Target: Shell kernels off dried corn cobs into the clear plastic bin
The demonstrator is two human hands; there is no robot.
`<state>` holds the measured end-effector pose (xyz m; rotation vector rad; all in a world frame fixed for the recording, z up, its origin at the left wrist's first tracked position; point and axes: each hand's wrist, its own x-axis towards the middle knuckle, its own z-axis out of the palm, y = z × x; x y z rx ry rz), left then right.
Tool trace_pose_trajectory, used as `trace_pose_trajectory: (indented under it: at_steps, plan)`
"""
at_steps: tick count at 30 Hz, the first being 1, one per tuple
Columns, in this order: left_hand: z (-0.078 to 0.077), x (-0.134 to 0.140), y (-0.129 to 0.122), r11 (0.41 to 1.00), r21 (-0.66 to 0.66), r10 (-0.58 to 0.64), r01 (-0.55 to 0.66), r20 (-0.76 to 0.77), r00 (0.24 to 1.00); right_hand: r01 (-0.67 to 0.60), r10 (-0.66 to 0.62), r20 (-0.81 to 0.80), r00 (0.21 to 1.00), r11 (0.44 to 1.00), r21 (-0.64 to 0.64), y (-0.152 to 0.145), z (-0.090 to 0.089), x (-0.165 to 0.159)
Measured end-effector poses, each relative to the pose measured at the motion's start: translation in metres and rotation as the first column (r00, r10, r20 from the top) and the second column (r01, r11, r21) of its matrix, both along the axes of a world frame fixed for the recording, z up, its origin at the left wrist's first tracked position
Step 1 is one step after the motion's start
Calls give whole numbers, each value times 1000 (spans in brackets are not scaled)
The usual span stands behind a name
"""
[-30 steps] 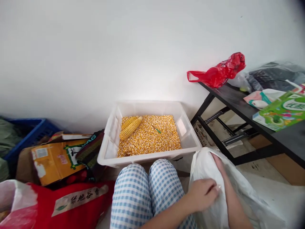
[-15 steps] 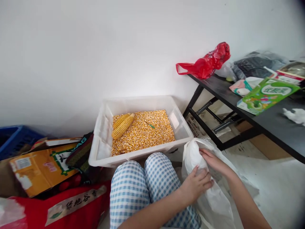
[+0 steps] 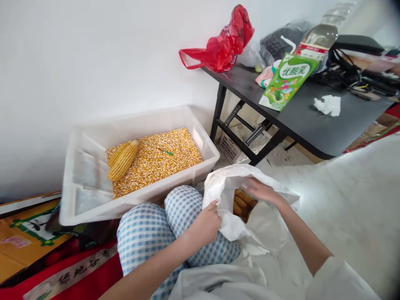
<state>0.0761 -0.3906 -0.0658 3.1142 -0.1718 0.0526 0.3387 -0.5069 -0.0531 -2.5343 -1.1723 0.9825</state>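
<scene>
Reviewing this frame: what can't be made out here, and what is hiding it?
Head view only:
- Right hand: fingertips reach into the white sack; whether they grip a corn cob is hidden by the sack's rim.
- How many cobs the sack holds: covered by its folds.
- Small green item on the kernels in the plastic tub: too small to identify.
- Bottle on the black table: top cut off by the picture's edge.

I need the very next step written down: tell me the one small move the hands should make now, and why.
Probably close the right hand on one of the corn cobs and lift it out. The left hand holds the white bag open at its rim, the right hand is already at the mouth over the cobs, and the bin of loose kernels sits just ahead.
</scene>
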Motion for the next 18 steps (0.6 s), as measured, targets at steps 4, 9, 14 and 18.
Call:
trace_pose_trajectory:
  at_steps: [4,9,14,18]
  plan:
    - [28,14,-2,996,-77,-39,46,87,995,-527,373,-668,644,849,-34,-54,10,-37]
    - [49,27,0,984,-128,-90,124,242,966,-399,340,-615,711,916,46,-109,37,-69]
    - [76,29,1,973,-191,-44,132,406,913,-289,267,-152,952,946,-147,-137,86,-68]
    - [96,24,-1,947,-269,-49,176,420,906,-332,335,17,942,938,-96,-163,119,-69]
